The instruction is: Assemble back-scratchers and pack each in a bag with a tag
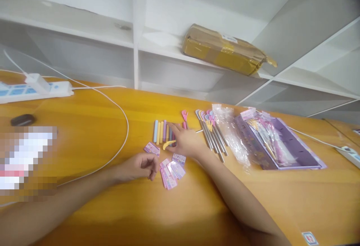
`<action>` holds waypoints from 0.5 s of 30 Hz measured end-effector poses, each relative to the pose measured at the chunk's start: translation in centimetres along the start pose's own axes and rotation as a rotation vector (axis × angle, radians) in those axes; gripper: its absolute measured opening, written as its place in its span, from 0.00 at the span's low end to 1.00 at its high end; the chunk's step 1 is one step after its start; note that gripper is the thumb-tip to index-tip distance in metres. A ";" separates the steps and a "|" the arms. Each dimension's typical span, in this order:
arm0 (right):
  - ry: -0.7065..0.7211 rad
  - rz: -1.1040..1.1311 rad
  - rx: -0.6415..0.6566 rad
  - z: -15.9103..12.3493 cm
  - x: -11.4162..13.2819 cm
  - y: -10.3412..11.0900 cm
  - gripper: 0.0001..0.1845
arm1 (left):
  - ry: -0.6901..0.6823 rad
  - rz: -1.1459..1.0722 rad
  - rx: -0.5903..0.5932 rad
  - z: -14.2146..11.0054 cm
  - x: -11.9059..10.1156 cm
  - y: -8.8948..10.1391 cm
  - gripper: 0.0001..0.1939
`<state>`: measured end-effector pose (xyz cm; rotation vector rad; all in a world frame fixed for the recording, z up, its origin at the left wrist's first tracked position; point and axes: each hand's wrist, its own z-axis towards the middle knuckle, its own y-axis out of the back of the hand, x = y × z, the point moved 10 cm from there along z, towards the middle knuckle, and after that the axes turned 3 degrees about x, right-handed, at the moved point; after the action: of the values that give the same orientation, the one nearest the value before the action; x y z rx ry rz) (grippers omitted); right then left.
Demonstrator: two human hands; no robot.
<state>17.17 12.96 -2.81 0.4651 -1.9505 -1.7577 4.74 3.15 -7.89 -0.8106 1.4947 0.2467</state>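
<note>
My right hand point(187, 141) is closed on a back scratcher whose yellow claw-shaped head point(168, 144) sticks out on the left and whose metal rod point(199, 131) shows on the other side. Its outstretched fingers lie over the right end of a row of coloured tubes point(161, 132), hiding some of them. My left hand point(144, 166) hangs loosely curled, apparently holding nothing, beside small pink and purple printed cards point(168, 174). Another such card point(152, 148) lies just above it. Beyond my right hand is a pink claw head point(184, 114), its lower part partly covered.
Several metal-rod back scratchers point(212, 135) lie right of my hand, next to clear plastic wrapping point(232, 133). Farther right stands a purple tray point(305, 152) with packaged items. A white cable point(126, 126) crosses on the left near a power strip point(56, 89). A taped carton point(222, 49) rests on the shelf.
</note>
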 end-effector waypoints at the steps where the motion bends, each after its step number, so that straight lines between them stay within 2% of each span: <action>1: -0.002 -0.007 -0.003 0.0 0.0 0.0 0.54 | -0.010 0.011 -0.006 0.0 -0.1 0.0 0.06; 4: 0.001 -0.017 -0.005 -0.1 0.0 0.5 0.53 | -0.027 -0.015 -0.027 0.0 -0.2 0.2 0.08; 8: 0.030 0.037 -0.010 -1.5 0.8 2.9 0.52 | 0.017 -0.295 -0.049 -0.1 0.3 0.5 0.10; 12: 0.139 0.169 -0.015 -4.0 4.3 5.3 0.54 | 0.054 -0.486 0.048 -0.3 0.3 -0.4 0.19; 15: 0.252 0.212 0.008 -5.2 7.7 4.8 0.51 | 0.095 -0.484 0.047 -0.4 0.5 -0.6 0.22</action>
<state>13.93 5.00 3.25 0.4413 -1.7604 -1.4833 4.90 2.31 -8.15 -1.1286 1.3389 -0.1900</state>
